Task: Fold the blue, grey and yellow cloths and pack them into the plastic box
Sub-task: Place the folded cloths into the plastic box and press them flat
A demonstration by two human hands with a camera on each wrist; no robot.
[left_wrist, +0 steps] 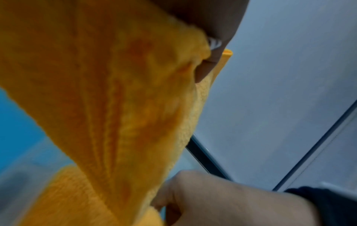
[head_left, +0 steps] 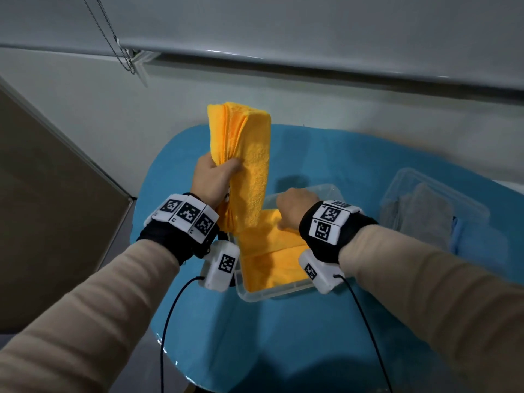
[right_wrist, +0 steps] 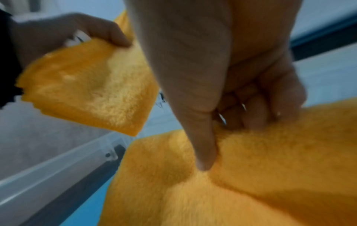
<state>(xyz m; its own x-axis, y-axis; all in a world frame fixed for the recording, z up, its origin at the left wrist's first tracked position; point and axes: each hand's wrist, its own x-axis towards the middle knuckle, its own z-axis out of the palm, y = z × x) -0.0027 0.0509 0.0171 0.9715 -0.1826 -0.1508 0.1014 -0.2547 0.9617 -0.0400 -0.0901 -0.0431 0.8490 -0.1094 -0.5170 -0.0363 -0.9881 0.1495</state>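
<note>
Blue covers the surface (head_left: 312,321) at the head view's centre, under a pale wall. Left hand (head_left: 211,180) grasps a folded yellow cloth (head_left: 249,154) held upright; right hand (head_left: 295,208) presses more yellow cloth down into the clear plastic box (head_left: 272,293). At right, a second clear box (head_left: 402,180) seems to hold grey cloth (head_left: 428,217). Left wrist view: blurred yellow folds fill the frame. Right wrist view: the right grip pinches the packed cloth. Packing looks nearly finished; blue's state is unclear.

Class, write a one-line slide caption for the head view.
Left hand lifts folded yellow cloths while right hand presses more into the plastic box.
</note>
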